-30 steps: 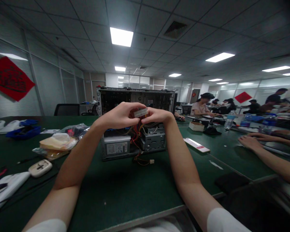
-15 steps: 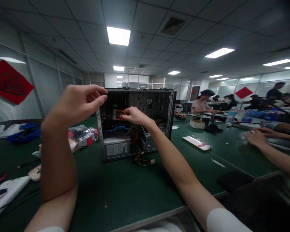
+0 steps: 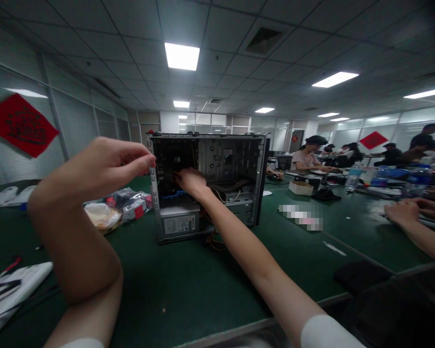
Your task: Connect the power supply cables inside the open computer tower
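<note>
An open computer case (image 3: 262, 183) stands on the green table with its inside facing me. My right hand (image 3: 191, 181) reaches deep into it, fingers closed round a power cable connector mostly hidden in shadow; a bit of orange wire shows at the fingertips. Below that hand sits the silver power supply (image 3: 181, 223). At the case's left edge, my left hand (image 3: 125, 162) is bent over with thumb and fingers pinched on the metal rim. Loose orange and yellow wires (image 3: 216, 242) hang out of the bottom onto the table, partly behind my right forearm.
Plastic bags with parts (image 3: 134, 205) lie left of the case, a white flat item (image 3: 20, 285) nearer me. A blurred-out flat object (image 3: 300, 217), a small box (image 3: 300, 188) and bottles (image 3: 354, 178) are to the right. Another person's hands (image 3: 402, 212) rest at far right.
Both hands held the connector in front of the case. The right hand has carried it inside, then deeper, while the left let go and moved to the case's left edge.
</note>
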`<control>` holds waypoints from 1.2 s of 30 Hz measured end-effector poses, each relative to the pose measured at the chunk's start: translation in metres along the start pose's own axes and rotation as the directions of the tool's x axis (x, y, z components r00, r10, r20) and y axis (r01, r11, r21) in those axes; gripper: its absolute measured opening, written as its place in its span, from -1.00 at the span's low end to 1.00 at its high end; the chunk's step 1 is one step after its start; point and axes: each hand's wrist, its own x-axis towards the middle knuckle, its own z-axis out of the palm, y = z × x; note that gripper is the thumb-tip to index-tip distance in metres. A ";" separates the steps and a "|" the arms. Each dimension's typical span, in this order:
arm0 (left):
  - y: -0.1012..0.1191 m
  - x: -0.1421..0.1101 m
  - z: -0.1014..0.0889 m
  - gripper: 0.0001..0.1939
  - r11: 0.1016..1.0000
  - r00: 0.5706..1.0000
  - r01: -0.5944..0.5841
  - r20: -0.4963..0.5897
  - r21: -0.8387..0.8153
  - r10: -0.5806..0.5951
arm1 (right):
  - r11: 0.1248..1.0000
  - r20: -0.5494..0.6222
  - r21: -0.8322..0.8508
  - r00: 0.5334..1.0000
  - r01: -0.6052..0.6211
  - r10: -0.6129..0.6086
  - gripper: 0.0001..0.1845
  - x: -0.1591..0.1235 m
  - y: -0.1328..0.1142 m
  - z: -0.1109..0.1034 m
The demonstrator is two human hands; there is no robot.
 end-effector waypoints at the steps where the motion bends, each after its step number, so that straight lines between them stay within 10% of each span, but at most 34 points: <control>1: -0.006 0.003 0.002 -0.57 1.000 0.991 -0.005 0.137 -0.009 0.006 | 1.000 -0.002 -0.004 1.000 -0.007 0.007 -0.58 0.000 0.000 0.001; 5: -0.017 0.015 0.012 -0.54 0.999 0.905 0.024 0.424 0.023 -0.031 | 1.000 -0.001 -0.009 1.000 -0.009 0.009 -0.59 0.000 -0.003 0.002; 36: -0.040 0.047 0.033 -0.58 0.993 0.875 0.110 0.469 0.041 -0.116 | 0.999 -0.040 0.043 0.999 -0.006 0.008 -0.64 0.003 -0.005 0.008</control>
